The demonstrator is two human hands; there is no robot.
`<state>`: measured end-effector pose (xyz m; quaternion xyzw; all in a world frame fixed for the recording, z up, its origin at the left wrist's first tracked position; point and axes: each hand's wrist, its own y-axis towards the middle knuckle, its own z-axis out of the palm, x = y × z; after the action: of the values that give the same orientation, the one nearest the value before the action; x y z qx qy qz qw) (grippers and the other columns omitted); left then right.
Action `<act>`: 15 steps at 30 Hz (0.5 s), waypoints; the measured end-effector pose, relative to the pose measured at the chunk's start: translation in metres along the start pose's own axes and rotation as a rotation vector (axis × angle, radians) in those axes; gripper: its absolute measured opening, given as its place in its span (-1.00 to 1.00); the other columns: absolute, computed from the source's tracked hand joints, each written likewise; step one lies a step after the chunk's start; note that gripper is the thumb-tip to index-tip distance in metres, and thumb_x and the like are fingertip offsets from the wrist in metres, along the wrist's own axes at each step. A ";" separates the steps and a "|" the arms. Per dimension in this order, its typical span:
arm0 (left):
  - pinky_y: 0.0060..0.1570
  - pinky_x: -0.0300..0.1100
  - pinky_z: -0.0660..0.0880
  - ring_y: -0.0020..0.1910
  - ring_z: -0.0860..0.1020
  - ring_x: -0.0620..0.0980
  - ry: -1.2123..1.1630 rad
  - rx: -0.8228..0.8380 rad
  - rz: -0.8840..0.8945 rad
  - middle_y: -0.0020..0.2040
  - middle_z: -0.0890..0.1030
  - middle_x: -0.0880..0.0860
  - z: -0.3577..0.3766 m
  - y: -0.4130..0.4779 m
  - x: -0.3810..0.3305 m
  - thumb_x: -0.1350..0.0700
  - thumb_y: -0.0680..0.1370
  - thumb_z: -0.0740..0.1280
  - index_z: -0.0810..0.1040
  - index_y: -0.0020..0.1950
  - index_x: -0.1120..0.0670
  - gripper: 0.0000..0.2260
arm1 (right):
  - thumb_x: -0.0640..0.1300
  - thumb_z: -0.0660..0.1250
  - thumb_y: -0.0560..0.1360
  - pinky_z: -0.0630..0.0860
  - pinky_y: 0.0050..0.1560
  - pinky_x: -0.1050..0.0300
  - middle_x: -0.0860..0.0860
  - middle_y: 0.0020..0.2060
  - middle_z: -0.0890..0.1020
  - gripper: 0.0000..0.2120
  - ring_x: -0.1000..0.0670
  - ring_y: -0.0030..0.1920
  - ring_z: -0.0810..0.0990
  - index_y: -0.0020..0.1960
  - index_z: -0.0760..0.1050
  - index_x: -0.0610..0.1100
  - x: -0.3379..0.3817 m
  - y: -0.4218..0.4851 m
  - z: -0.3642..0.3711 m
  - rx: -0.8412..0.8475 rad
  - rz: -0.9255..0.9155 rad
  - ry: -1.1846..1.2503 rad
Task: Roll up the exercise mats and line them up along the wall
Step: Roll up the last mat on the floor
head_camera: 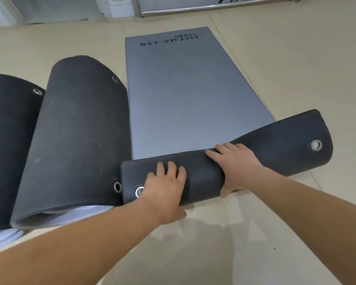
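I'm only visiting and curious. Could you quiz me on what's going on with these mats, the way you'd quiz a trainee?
1. True or false: two rolled mats lie to the left of the grey mat.
2. Which part of the grey mat do the left hand and the right hand grip? A) the far end B) the near end, curled over C) the middle
3. Fill in: beyond the curl, the grey mat lies ___ on the floor.
Key: 1 true; 2 B; 3 flat.
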<state>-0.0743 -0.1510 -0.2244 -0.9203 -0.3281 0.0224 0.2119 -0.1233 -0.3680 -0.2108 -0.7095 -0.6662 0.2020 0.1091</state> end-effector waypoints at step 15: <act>0.02 0.03 0.59 0.10 0.46 0.06 -0.091 0.062 0.027 0.20 0.37 -0.01 0.015 0.056 0.015 -0.33 0.28 0.49 0.19 0.46 0.00 -0.10 | 0.40 0.48 0.26 0.02 0.47 -0.50 -0.23 0.59 0.03 0.24 -0.36 0.60 -0.04 0.63 -0.29 0.20 -0.042 -0.020 0.040 -0.100 0.234 -0.103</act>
<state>-0.0324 -0.1749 -0.2593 -0.9156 -0.3243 0.0772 0.2249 -0.1598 -0.4121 -0.2317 -0.7756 -0.5929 0.2162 0.0147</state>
